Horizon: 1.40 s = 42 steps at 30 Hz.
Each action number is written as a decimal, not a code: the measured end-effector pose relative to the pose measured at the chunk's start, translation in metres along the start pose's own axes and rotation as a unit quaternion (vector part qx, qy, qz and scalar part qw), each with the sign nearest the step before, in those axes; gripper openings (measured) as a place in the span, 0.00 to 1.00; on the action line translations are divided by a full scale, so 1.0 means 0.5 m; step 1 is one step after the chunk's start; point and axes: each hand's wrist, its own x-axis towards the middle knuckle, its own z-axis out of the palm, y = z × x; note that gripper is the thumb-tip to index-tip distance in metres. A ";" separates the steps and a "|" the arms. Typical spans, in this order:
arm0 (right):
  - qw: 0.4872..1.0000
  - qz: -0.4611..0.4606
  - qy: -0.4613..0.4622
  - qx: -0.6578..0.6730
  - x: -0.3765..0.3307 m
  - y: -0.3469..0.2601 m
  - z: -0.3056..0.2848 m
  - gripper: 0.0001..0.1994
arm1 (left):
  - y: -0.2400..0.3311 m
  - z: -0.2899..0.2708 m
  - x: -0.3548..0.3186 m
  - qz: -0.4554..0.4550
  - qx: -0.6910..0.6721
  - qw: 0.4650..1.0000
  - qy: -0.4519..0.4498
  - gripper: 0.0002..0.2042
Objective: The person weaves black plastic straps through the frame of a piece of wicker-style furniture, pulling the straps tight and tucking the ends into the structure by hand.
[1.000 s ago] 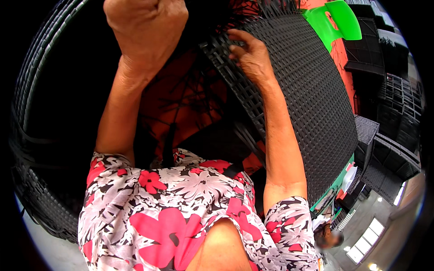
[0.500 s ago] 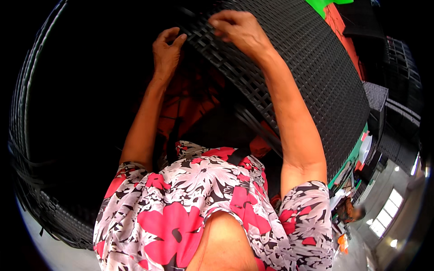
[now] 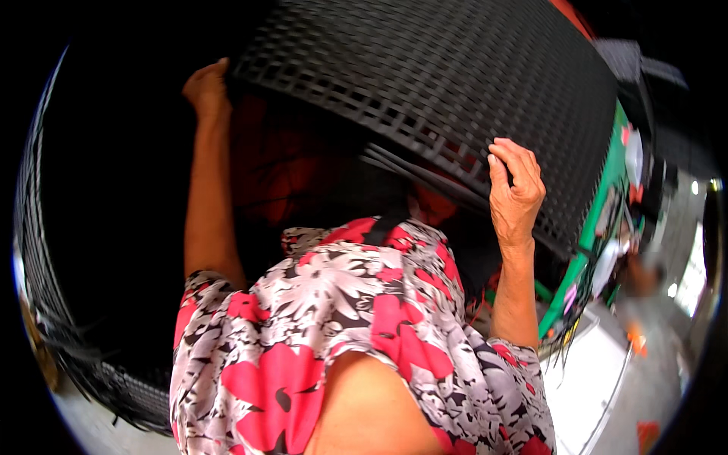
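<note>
A black woven plastic wicker panel (image 3: 425, 68) curves across the upper middle, with an open, looser weave along its near edge. By that edge's left end is my left hand (image 3: 206, 89), its fingers pinched together against a dark background. Anything between them is lost in the dark. My right hand (image 3: 519, 189) is over the right part of the same edge, thumb and fingertips drawn close together. Whatever they may grip is too thin or dark to make out. Loose black strips (image 3: 409, 171) run below the edge.
Curved bundles of black strands (image 3: 38, 227) bend along the far left. A green frame bar (image 3: 565, 296) lies beyond the panel's right end, near a white surface (image 3: 588, 379). A blurred person (image 3: 641, 273) is farther off at the right.
My hands have moved apart: the left went left and slightly down, the right swept right and down along the panel's edge. The panel appears shifted left and more level in view.
</note>
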 end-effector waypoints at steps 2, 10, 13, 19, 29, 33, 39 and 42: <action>0.999 0.031 0.010 -0.024 -0.031 0.015 -0.022 0.06 | -0.021 -0.025 0.033 -0.044 -0.029 0.999 0.000 0.06; 0.983 0.113 -0.069 -0.129 -0.125 0.052 -0.076 0.19 | 0.056 0.017 0.004 -0.022 0.026 0.998 0.057 0.07; 0.980 0.107 -0.090 -0.145 -0.115 0.067 -0.098 0.22 | 0.045 0.009 0.021 0.012 0.049 0.997 0.058 0.05; 0.979 0.101 -0.102 -0.143 -0.124 0.040 -0.090 0.23 | 0.055 -0.013 0.059 0.001 0.034 0.992 0.122 0.08; 0.991 0.050 -0.051 -0.110 -0.056 -0.012 -0.059 0.16 | 0.102 0.040 0.011 -0.160 -0.198 0.950 0.184 0.17; 0.995 0.006 -0.083 -0.047 -0.018 -0.043 0.007 0.15 | 0.128 0.033 -0.034 -0.115 -0.172 0.970 0.127 0.07; 0.992 -0.041 -0.109 -0.049 0.015 -0.059 0.033 0.11 | 0.112 0.020 -0.049 -0.062 -0.113 0.984 0.123 0.03; 0.990 -0.065 -0.114 -0.052 0.019 -0.051 0.035 0.09 | 0.119 0.016 -0.054 -0.063 -0.130 0.984 0.104 0.02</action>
